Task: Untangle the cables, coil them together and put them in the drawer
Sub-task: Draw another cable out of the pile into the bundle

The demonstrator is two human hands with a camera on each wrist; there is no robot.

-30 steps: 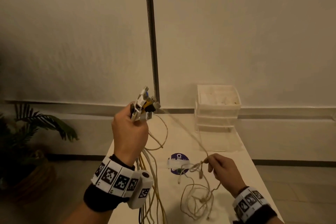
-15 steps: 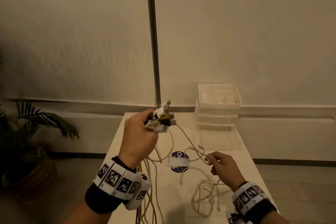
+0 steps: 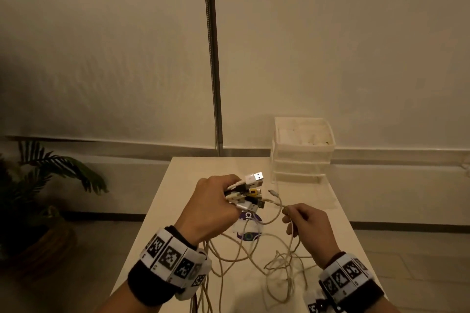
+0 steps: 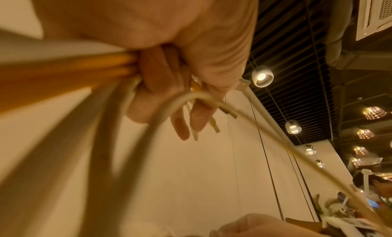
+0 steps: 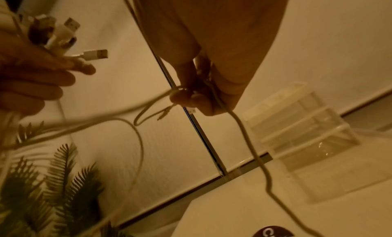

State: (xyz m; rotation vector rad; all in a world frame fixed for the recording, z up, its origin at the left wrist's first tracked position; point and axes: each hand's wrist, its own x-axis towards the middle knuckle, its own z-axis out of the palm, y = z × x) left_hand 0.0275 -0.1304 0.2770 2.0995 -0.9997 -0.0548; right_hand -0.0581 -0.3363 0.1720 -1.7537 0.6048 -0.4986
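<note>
My left hand point(image 3: 216, 201) grips a bundle of cable ends above the white table point(image 3: 178, 211), with several USB plugs point(image 3: 250, 192) sticking out to the right. In the left wrist view its fingers point(image 4: 157, 76) curl round yellow and white cables point(image 4: 63, 76). My right hand point(image 3: 305, 221) pinches one thin beige cable point(image 3: 276, 207) that loops back to the bundle; the right wrist view shows its fingertips point(image 5: 186, 96) on that cable point(image 5: 244, 131). More cable loops point(image 3: 277, 269) lie tangled on the table between my wrists. The white drawer unit point(image 3: 302, 150) stands at the table's far right.
A metal pole point(image 3: 212, 58) rises behind the table's far edge against the pale wall. A potted plant point(image 3: 38, 185) stands on the floor to the left. A round purple sticker point(image 3: 248, 226) lies on the table under the cables.
My left hand has come down and forward with the plug bundle, from raised to just above the table. My right hand has slid along the thin cable toward the bundle.
</note>
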